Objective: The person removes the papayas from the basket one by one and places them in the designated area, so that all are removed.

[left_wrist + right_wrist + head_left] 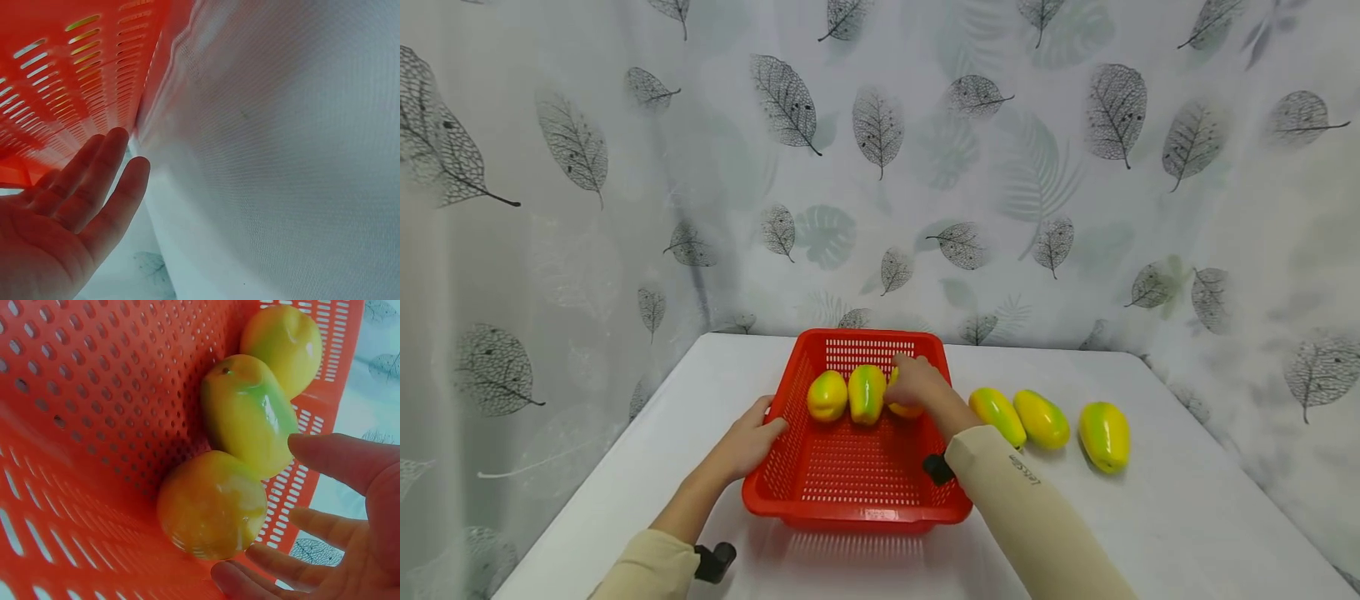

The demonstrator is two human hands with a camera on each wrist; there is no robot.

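Observation:
A red plastic basket (857, 467) with slotted walls sits on the table. My left hand (748, 442) holds its left rim, thumb over the top; in the left wrist view, the fingers (103, 172) extend along the outer wall. Inside, three glossy yellow-green papayas stand in a row at the back: a left one (827, 396), a middle one (867, 393) and a right one (212, 506). My right hand (919, 385) reaches in over the right papaya and partly covers it in the head view. Its fingers are spread, fingertips close beside that fruit, thumb by the middle one.
Three more papayas lie on the white table (1180, 517) right of the basket: one near its wall (997, 417), one beside that (1041, 419) and one farther right (1105, 437). A leaf-patterned curtain (880, 200) hangs behind and along both sides.

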